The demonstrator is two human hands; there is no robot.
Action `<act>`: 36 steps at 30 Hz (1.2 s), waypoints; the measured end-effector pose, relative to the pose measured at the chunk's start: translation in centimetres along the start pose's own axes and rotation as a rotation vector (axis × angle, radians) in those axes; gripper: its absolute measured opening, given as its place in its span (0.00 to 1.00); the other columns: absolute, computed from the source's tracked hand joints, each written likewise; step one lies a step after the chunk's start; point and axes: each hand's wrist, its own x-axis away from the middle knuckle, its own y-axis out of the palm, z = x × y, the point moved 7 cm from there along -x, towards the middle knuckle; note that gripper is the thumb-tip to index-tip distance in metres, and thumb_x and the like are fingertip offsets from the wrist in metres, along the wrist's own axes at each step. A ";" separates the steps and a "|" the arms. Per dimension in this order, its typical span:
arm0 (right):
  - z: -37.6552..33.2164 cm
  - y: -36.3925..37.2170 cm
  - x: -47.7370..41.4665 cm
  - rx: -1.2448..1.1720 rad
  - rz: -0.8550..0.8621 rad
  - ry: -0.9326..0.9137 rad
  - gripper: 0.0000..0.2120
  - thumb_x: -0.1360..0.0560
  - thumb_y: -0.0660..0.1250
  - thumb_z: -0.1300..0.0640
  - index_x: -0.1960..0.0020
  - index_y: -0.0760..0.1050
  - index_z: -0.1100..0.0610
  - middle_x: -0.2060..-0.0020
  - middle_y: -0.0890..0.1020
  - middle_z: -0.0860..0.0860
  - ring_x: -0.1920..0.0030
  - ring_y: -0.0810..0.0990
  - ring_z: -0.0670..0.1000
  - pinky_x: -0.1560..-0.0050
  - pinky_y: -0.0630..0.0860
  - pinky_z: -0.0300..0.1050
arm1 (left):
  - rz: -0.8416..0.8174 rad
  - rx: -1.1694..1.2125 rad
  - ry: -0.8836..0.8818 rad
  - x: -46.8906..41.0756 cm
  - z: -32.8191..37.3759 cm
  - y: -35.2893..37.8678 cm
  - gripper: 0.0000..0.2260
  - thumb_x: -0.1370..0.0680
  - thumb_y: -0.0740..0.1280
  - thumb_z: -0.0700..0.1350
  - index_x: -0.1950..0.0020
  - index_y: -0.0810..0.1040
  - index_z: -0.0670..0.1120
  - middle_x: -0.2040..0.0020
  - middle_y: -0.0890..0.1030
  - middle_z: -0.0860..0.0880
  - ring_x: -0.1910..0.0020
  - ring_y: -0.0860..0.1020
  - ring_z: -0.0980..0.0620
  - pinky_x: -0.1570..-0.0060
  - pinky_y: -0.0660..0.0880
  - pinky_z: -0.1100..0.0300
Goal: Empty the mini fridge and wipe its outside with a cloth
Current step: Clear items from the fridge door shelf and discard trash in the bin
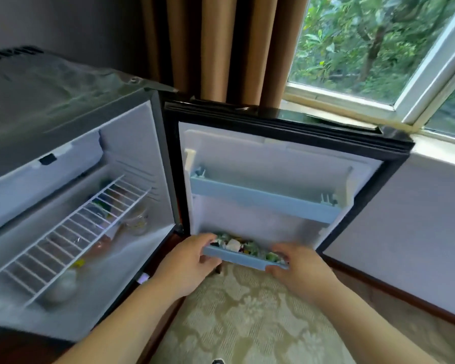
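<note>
The black mini fridge [63, 82] stands at the left with its door [286, 158] swung wide open. Its lower door shelf [242, 257], pale blue, holds several small wrapped packets [237, 245]. My left hand [192, 261] grips the shelf's left end, fingers over the rim and thumb below. At the shelf's right end my right hand [297, 269] grips the same way. The upper door shelf [263, 199] looks bare. Under the white wire rack [71, 232] inside the fridge lie blurred items, among them a pale round one [63, 287] and a clear container [137, 222].
Brown curtains [221, 48] hang behind the fridge door. A window [378, 48] with a white sill is at the right, above a pale wall with dark skirting [394, 290]. Patterned carpet [247, 324] covers the floor below my arms.
</note>
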 end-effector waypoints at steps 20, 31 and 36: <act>-1.0 5.1 -9.5 0.095 -0.045 -0.110 0.13 0.19 0.59 0.50 0.37 0.76 0.48 0.46 0.84 0.49 0.49 0.81 0.52 0.51 0.78 0.48 | -0.048 -0.198 0.080 -8.5 -0.5 4.5 0.19 0.18 0.65 0.51 0.27 0.71 0.55 0.33 0.77 0.53 0.36 0.75 0.51 0.42 0.76 0.53; -0.1 6.5 -10.6 0.138 -0.047 -0.070 0.12 0.19 0.59 0.49 0.38 0.75 0.48 0.47 0.83 0.49 0.49 0.81 0.53 0.53 0.79 0.49 | -0.062 -0.242 0.067 -9.8 -1.4 6.1 0.13 0.19 0.64 0.53 0.35 0.75 0.56 0.42 0.80 0.53 0.42 0.78 0.50 0.46 0.78 0.51; -0.1 6.8 -10.9 0.138 -0.041 -0.037 0.10 0.18 0.60 0.47 0.43 0.76 0.50 0.49 0.83 0.50 0.49 0.81 0.54 0.59 0.71 0.45 | -0.079 -0.225 0.090 -10.0 -1.0 6.9 0.10 0.18 0.62 0.54 0.40 0.79 0.57 0.44 0.80 0.53 0.45 0.78 0.50 0.48 0.78 0.52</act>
